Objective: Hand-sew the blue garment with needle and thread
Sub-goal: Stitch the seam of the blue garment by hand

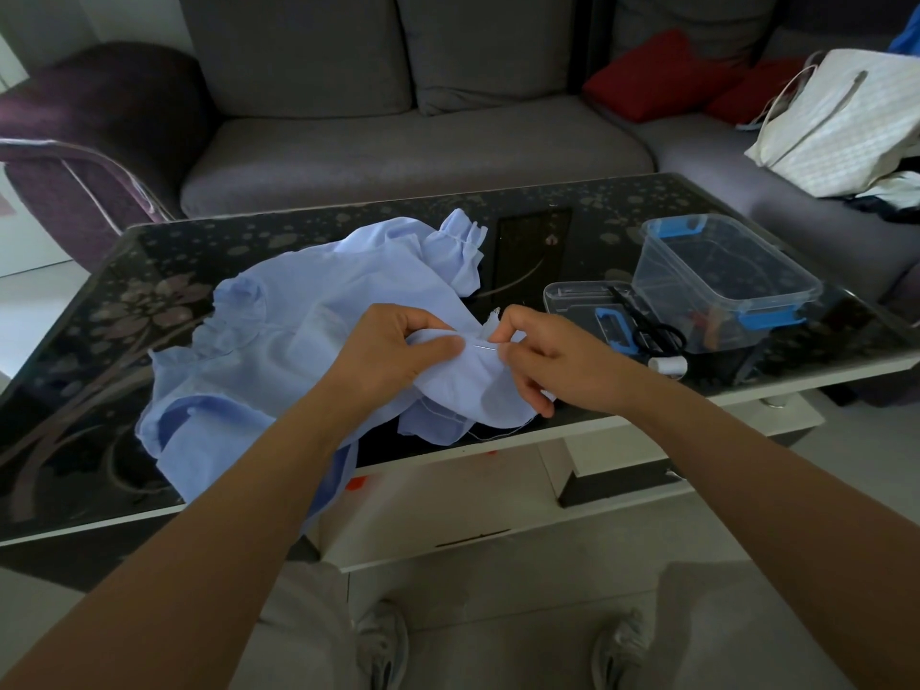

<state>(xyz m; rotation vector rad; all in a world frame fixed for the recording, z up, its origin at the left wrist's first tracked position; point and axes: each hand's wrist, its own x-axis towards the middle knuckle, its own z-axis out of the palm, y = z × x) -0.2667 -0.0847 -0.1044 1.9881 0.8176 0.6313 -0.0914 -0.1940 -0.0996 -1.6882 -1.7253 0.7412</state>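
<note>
The light blue garment point(279, 331) lies bunched on the dark glass table point(89, 440), one fold lifted between my hands. My left hand point(398, 348) grips that fold, thumb on top. My right hand point(552, 363) pinches a thin needle point(484, 347) that lies across the fold, pointing left toward my left thumb. A fine white thread point(498, 433) trails below the cloth near the table's front edge.
To the right stand a clear plastic box with blue clips point(722, 271), its lid point(587, 301) with black scissors point(652, 331) on it, and a white thread spool point(667, 365). A grey sofa point(398, 141) with red cushions and a white bag point(836, 122) lies behind.
</note>
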